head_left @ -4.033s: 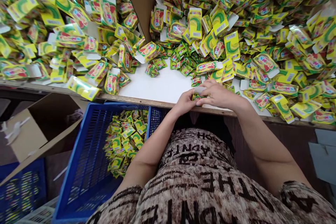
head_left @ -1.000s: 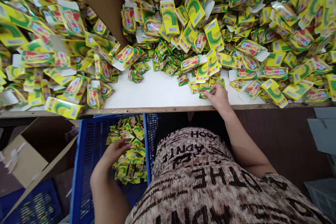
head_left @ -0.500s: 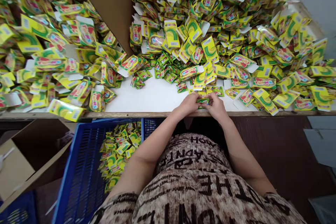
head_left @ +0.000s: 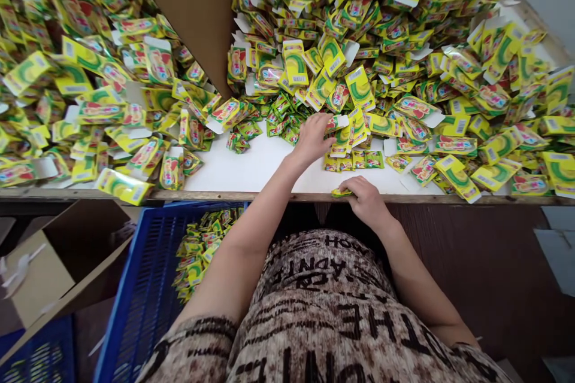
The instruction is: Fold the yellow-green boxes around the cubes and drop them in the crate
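My left hand (head_left: 313, 139) reaches over the table with its thumb apart from the fingers. The fingertips lie over the left end of a small yellow-green carton (head_left: 333, 124), hiding part of it; the carton's white flap points right. Close to the table's front edge, my right hand (head_left: 365, 198) pinches a small yellow-green candy packet (head_left: 341, 192), mostly covered by the fingers. Just beyond that hand, several small packets (head_left: 353, 161) lie in a row. A heap of little green packets (head_left: 283, 119) sits left of the carton.
Printed cartons (head_left: 381, 30) pile high at the back and right, and more cartons (head_left: 112, 102) spread at left. A brown cardboard panel (head_left: 188, 12) stands between them. Below the edge are a blue crate (head_left: 121, 287) holding yellow packets and an open cardboard box (head_left: 40, 269).
My left hand has left the packet near the table edge and moved forward and left to the carton. My right hand keeps the packet, slightly lower and nearer the edge.
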`<action>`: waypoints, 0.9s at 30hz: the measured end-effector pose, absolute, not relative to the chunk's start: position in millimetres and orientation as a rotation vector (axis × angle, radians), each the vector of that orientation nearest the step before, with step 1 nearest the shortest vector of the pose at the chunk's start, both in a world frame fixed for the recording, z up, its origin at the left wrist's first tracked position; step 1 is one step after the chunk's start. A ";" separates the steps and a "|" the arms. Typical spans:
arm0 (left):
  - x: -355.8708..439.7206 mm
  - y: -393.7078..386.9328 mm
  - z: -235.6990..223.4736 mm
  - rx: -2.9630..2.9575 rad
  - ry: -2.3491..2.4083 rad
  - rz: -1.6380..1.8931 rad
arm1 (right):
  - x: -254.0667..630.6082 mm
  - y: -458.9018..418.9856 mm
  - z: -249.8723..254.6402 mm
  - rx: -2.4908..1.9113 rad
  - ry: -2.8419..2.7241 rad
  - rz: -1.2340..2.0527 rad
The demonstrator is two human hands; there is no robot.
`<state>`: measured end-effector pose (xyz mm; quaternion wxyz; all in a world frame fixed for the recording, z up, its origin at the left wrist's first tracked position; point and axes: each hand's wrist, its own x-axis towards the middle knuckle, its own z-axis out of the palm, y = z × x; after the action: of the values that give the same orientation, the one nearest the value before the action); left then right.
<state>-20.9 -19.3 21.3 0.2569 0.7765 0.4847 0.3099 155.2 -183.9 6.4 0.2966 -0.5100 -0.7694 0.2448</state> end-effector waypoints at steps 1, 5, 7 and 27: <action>-17.2 -6.7 23.1 2.125 1.389 0.732 | 152.9 -187.1 7.4 -1.363 -2.086 0.644; -12.0 6.4 26.4 2.130 1.561 0.478 | 149.6 -192.2 4.9 -1.488 -2.091 0.591; -18.3 -10.5 27.3 2.175 1.611 0.549 | 152.0 -187.8 5.5 -1.475 -2.033 0.630; -29.9 -138.4 4.6 1.889 1.674 0.794 | 140.1 -112.0 62.6 -1.429 -2.183 0.715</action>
<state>-29.9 -138.4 4.6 0.2453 0.6921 0.6134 0.2910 140.1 -112.0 62.6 0.2166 -0.5157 -0.7878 0.2579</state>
